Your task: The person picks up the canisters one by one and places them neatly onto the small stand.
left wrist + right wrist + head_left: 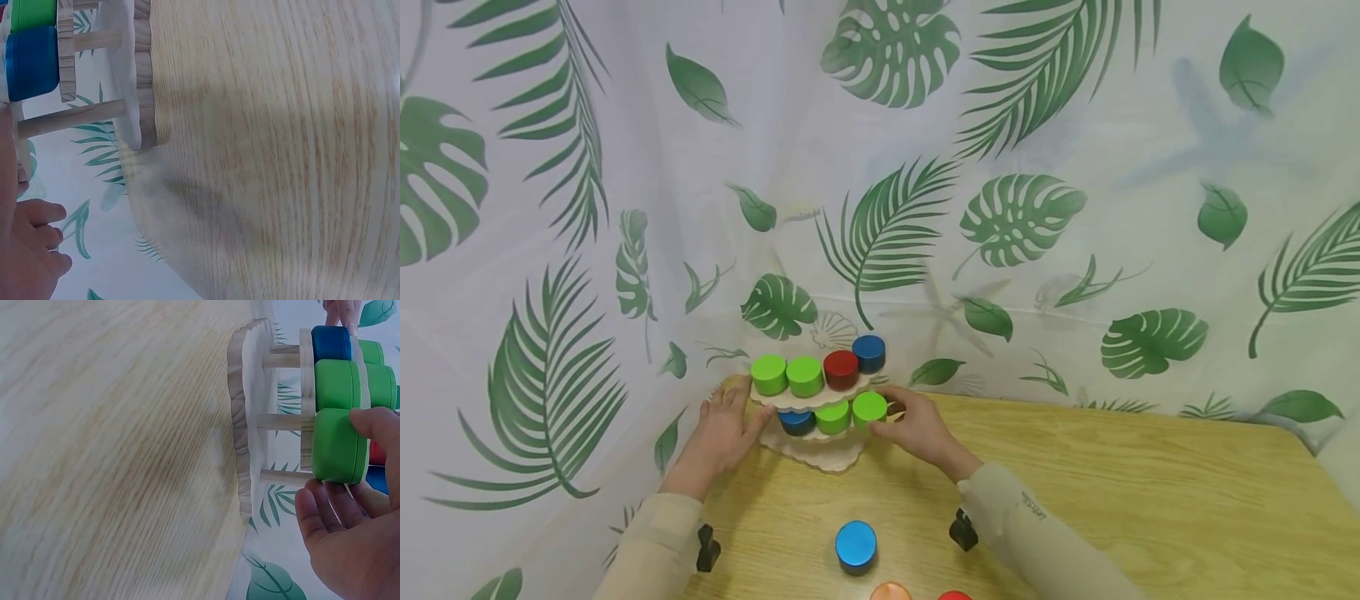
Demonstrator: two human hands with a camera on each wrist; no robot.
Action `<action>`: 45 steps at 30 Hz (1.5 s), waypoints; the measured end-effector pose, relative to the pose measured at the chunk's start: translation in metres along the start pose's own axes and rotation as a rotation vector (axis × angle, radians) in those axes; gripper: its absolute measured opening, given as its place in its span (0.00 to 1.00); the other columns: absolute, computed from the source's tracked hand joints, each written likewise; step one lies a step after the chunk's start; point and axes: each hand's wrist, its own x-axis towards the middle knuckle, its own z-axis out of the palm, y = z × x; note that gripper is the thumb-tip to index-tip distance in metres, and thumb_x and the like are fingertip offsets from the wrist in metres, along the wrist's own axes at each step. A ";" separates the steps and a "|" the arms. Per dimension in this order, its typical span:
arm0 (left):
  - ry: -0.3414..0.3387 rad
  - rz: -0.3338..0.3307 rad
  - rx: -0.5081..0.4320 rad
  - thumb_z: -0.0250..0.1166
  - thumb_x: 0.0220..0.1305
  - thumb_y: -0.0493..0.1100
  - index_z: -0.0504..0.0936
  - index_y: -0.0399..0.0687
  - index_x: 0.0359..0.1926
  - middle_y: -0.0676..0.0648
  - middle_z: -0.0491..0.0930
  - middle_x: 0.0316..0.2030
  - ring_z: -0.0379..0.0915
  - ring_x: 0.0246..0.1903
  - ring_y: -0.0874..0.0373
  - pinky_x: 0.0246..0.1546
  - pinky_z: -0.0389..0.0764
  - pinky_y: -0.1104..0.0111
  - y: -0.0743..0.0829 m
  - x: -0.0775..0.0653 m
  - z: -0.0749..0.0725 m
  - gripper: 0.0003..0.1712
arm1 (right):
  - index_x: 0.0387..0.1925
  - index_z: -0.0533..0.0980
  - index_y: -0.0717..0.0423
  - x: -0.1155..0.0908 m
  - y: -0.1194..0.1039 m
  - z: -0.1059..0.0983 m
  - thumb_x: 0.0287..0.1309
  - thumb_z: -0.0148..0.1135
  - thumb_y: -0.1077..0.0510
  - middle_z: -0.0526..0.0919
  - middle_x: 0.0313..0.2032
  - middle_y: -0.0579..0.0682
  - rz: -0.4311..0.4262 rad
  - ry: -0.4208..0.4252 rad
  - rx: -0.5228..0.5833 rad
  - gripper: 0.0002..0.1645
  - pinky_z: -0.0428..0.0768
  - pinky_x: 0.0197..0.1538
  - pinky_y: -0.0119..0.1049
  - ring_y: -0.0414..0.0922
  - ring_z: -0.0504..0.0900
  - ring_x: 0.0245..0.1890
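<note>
A wooden tiered stand point(823, 454) with scalloped edges stands at the back of the table. My left hand point(722, 429) holds the left end of its top tier, thumb in front and fingers behind. At the middle tier's right end, my right hand point(921, 425) grips a green round lidded tin point(869, 409) between thumb and fingers. Beside it on that tier are another green tin point(334, 384) and a blue tin point(797, 422). The top tier bears two green tins point(769, 375), a red tin point(841, 370) and a blue tin point(868, 354). Whether the gripped tin touches the tier, I cannot tell.
A lighter blue tin point(856, 547) stands on the wood-grain table point(1075, 492) in front of the stand. At the near edge of view, an orange tin point(891, 592) and a red one point(955, 596) are cut off. Leaf-printed cloth point(1037, 333) hangs behind and at left.
</note>
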 end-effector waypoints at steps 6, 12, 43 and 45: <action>0.004 0.012 0.015 0.43 0.83 0.65 0.51 0.31 0.82 0.23 0.57 0.77 0.46 0.78 0.21 0.78 0.49 0.31 0.001 -0.001 -0.002 0.47 | 0.65 0.79 0.54 0.001 -0.001 0.001 0.58 0.77 0.56 0.86 0.57 0.52 0.006 0.005 0.000 0.33 0.87 0.48 0.42 0.57 0.84 0.55; 0.010 0.019 0.017 0.43 0.83 0.65 0.52 0.31 0.82 0.25 0.58 0.78 0.47 0.78 0.21 0.78 0.49 0.31 -0.001 0.001 -0.001 0.47 | 0.66 0.79 0.53 0.002 -0.002 0.001 0.58 0.76 0.55 0.86 0.58 0.52 0.017 -0.003 -0.031 0.33 0.87 0.51 0.44 0.54 0.83 0.55; 0.004 0.016 0.014 0.42 0.84 0.65 0.52 0.31 0.82 0.26 0.58 0.78 0.46 0.78 0.21 0.77 0.51 0.30 -0.003 0.003 0.001 0.47 | 0.63 0.78 0.63 0.007 -0.008 0.018 0.56 0.81 0.57 0.86 0.54 0.59 0.063 0.139 0.087 0.35 0.85 0.62 0.48 0.55 0.85 0.55; 0.004 0.015 0.013 0.43 0.84 0.65 0.53 0.31 0.82 0.25 0.58 0.78 0.46 0.78 0.21 0.77 0.51 0.30 -0.003 0.002 0.001 0.46 | 0.63 0.78 0.63 0.008 -0.008 0.019 0.56 0.81 0.57 0.86 0.53 0.59 0.064 0.147 0.088 0.35 0.86 0.61 0.47 0.54 0.86 0.54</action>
